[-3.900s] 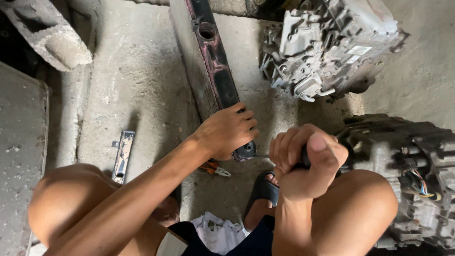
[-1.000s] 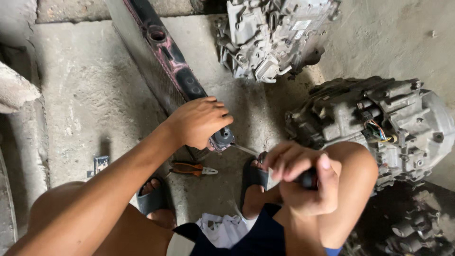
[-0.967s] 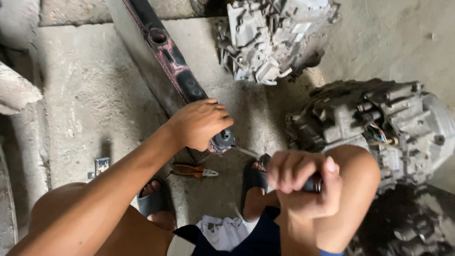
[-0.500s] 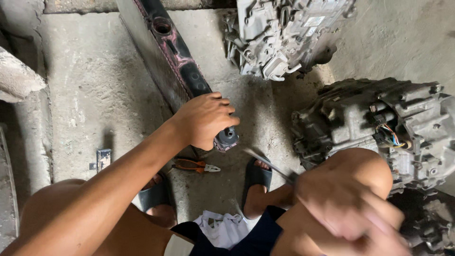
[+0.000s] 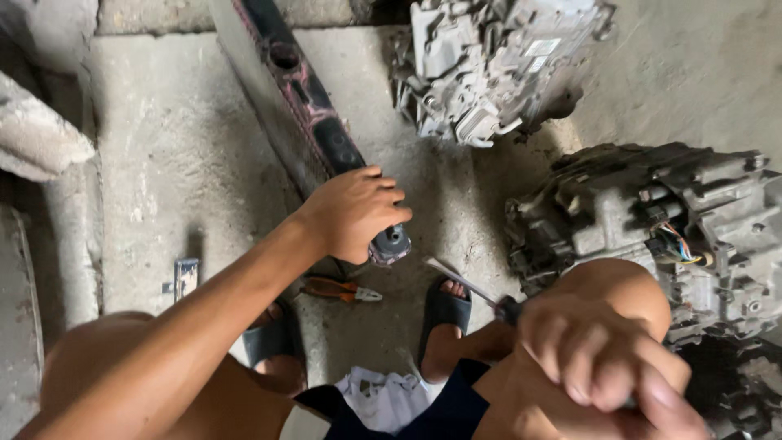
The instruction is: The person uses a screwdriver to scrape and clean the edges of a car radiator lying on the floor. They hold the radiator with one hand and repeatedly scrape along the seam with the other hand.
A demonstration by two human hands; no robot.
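- Far left: concrete block (image 5: 37, 138) lying on the bare concrete floor (image 5: 163, 163); a small flat metal piece (image 5: 186, 277) stands out on the floor nearer the person.
- Left arm reaches forward from lower left, forearm nearly straight, wrist bent down.
- Left hand (image 5: 354, 213) is palm-down, fingers curled over the near end of a long dark radiator (image 5: 305, 122) with pinkish stains; grip closed around that end, round port on the end cap showing just past the fingertips.
- The radiator runs diagonally from top centre-left down to the hand, resting on the floor.
- Orange-handled pliers (image 5: 338, 289) lie on the floor just below the left hand, untouched.
- Both feet in dark sandals (image 5: 444, 314) flat on the floor; person squats.
- Right hand (image 5: 603, 363) is close to the lens and blurred, fist closed around the black handle of a screwdriver (image 5: 476, 292); shaft points up-left toward the radiator end, tip near it, contact unclear.
- Right side: two grey gearbox housings, one at the top (image 5: 489, 65), one beside the right knee (image 5: 676, 228) with coloured wires.
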